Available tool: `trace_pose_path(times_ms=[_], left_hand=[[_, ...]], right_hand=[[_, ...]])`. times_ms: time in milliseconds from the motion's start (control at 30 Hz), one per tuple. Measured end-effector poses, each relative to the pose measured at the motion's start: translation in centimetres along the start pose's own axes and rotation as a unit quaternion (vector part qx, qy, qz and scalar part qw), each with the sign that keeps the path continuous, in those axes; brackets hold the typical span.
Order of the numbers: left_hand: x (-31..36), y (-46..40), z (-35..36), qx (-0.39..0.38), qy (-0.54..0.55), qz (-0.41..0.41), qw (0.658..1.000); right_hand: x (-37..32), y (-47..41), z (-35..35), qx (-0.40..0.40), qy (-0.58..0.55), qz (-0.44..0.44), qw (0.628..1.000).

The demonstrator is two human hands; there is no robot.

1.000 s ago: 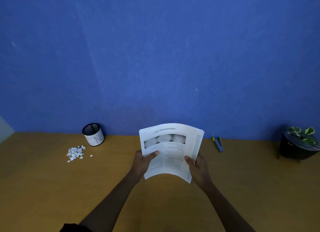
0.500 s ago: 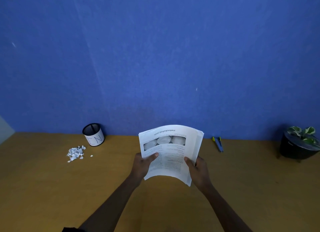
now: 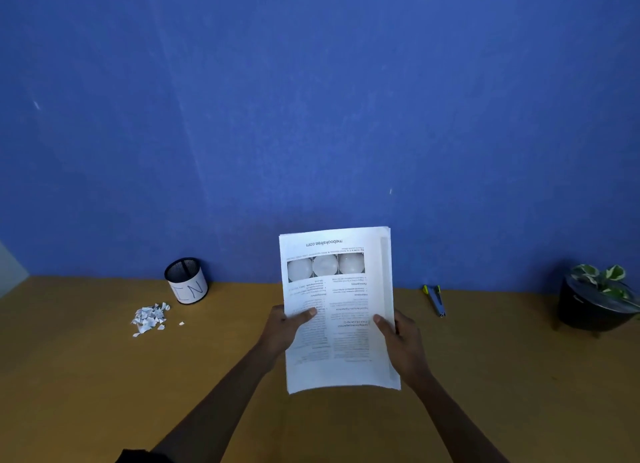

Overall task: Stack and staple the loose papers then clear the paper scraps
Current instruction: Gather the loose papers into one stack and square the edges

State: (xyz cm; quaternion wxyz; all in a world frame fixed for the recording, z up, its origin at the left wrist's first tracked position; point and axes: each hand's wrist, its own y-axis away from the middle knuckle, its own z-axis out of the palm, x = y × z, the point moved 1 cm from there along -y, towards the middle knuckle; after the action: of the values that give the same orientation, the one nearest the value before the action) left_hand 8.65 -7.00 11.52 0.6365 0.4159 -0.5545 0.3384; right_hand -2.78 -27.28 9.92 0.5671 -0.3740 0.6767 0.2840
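Note:
A stack of printed white papers [image 3: 337, 310] is held above the wooden desk, its print upside down to me. My left hand [image 3: 284, 331] grips its left edge with the thumb on top. My right hand [image 3: 403, 341] grips the right edge the same way. The sheets look roughly aligned, with a slight offset along the right side. A blue stapler with yellow ends [image 3: 434, 300] lies on the desk to the right of the stack. A small heap of white paper scraps [image 3: 149, 319] lies at the left, in front of a black mesh cup.
The black mesh cup [image 3: 187, 280], wrapped in a white label, stands near the blue wall at the left. A potted plant in a black pot [image 3: 594, 303] stands at the far right. The wooden desk [image 3: 86, 393] spreads around my arms.
The stack was curved and bent over at the top; it now stands flatter and taller, with its lower edge nearer to me. Both hands keep their grip on its sides.

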Motion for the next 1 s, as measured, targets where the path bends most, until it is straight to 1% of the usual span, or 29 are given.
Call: trace_pose_path(times_ms=[167,300,367,400,467,500,600,700,767,833,933,1000], left_hand=[[1.9,-0.1,-0.2,-0.04,0.012,-0.02,0.999],[3.8,0.0,-0.4,-0.073,0.07,-0.033,0.994],[5.4,0.0,-0.2,-0.074,0.11,-0.024,0.991],[6.4,-0.1,-0.1,-0.088,0.137,-0.013,0.987],[8.4,-0.3,0.1,-0.133,0.219,0.018,0.967],[9.3,-0.5,0.0,-0.137,0.26,0.024,0.956],[11.6,-1.3,-0.5,-0.108,0.317,0.012,0.942],[12.8,-2.0,-0.9,-0.097,0.412,0.036,0.905],[13.1,-2.4,-1.0,-0.087,0.427,0.046,0.899],[13.0,-2.4,-0.8,-0.088,0.439,0.036,0.894],[12.6,-2.3,-0.7,-0.082,0.478,0.02,0.874],[12.4,-2.4,-0.8,-0.064,0.476,0.02,0.877]], right_hand=[[-1.3,-0.4,-0.3,0.011,-0.044,-0.008,0.999],[-2.3,-0.5,-1.0,-0.013,-0.092,0.007,0.996],[-2.9,-0.3,-1.3,-0.025,-0.126,0.018,0.992],[-3.3,-0.2,-1.3,-0.033,-0.142,0.024,0.989],[-3.9,0.1,-1.3,-0.052,-0.166,0.032,0.984],[-4.2,0.3,-1.2,-0.063,-0.174,0.036,0.982],[-4.9,0.5,-1.0,-0.091,-0.189,0.047,0.977],[-5.2,0.7,-0.8,-0.105,-0.198,0.049,0.973],[-5.2,0.8,-0.7,-0.108,-0.2,0.047,0.973],[-5.2,0.9,-0.6,-0.11,-0.202,0.05,0.972],[-5.0,1.0,-0.5,-0.113,-0.217,0.058,0.968],[-5.0,1.2,-0.6,-0.116,-0.226,0.059,0.965]])
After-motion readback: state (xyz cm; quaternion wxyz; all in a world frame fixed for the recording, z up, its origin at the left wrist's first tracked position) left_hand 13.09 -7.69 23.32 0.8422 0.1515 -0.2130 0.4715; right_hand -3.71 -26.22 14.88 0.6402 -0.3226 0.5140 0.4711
